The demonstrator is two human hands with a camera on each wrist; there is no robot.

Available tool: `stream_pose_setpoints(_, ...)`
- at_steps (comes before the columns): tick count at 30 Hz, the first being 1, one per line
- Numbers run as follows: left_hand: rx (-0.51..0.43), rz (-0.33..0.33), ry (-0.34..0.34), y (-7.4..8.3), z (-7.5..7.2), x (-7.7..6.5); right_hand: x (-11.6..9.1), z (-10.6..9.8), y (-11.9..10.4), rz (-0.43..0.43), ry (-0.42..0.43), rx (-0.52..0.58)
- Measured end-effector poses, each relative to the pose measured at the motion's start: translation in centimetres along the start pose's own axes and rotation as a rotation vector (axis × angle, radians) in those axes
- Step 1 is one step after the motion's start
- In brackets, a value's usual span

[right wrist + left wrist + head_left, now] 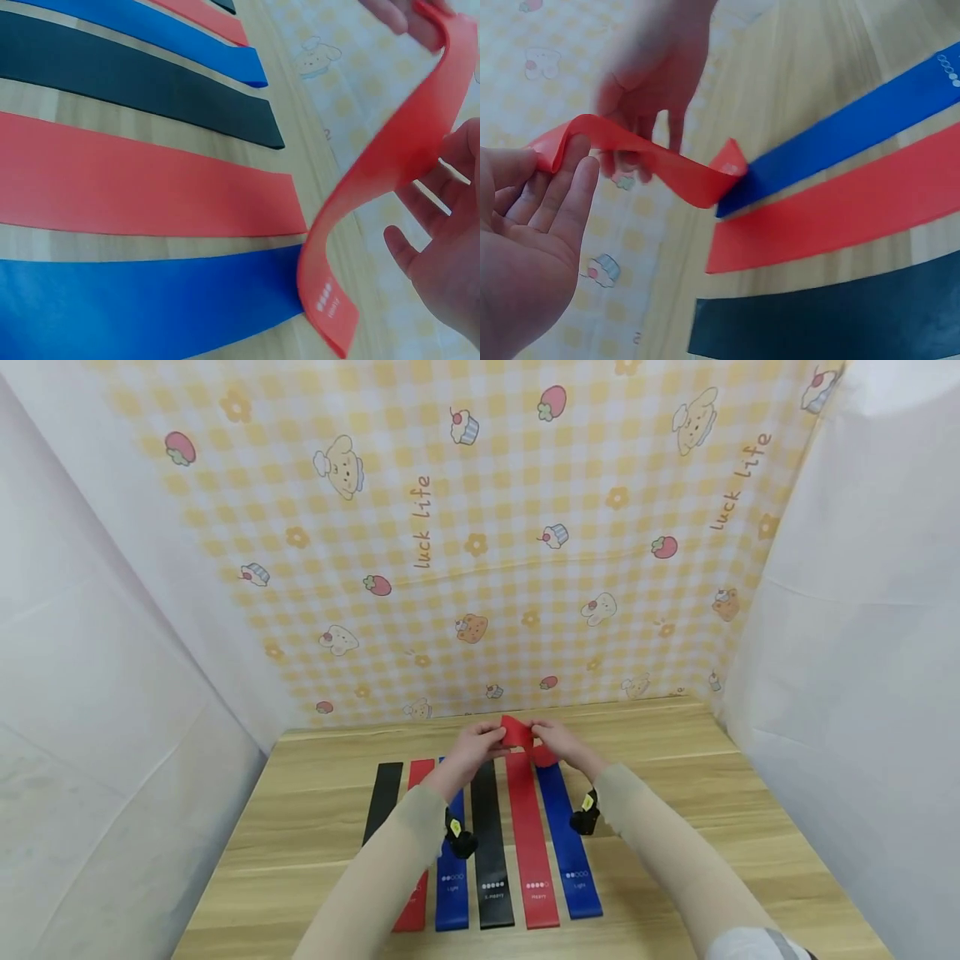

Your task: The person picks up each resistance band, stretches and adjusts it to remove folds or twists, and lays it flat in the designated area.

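A loose red resistance band (pixel 515 731) is held up between both hands, over the far ends of the bands on the table. My left hand (pixel 536 247) pinches one end of it between thumb and fingers. Farther along, my right hand (pixel 446 247) grips the band's edge with its fingertips. From there the band twists down, and its printed free end (pixel 330 307) hangs by the far end of a flat blue band (pixel 187 296). A flat red band (pixel 534 852) lies beside that blue one, with a black band (pixel 491 843) to its left.
Farther left lie another blue band (pixel 452 902), a red band (pixel 411 910) partly hidden by my left forearm, and a black band (pixel 384 793). All rest lengthwise on the wood-grain table (pixel 300 827). A yellow checked cloth (pixel 480 585) hangs behind; white sheets (pixel 847 652) flank the table.
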State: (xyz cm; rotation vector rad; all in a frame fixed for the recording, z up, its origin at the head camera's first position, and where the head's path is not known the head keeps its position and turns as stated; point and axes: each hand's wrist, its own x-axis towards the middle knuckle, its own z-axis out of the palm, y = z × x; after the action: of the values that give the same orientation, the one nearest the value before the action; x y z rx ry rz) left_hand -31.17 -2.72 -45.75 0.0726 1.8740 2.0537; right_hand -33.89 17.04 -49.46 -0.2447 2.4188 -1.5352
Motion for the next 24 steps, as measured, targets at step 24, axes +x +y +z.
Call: stream_pose_setpoints(24,0.049,0.133,-0.053,6.4,-1.3,-1.2,-2.1,-3.8,-1.9,-0.128,-0.07,0.397)
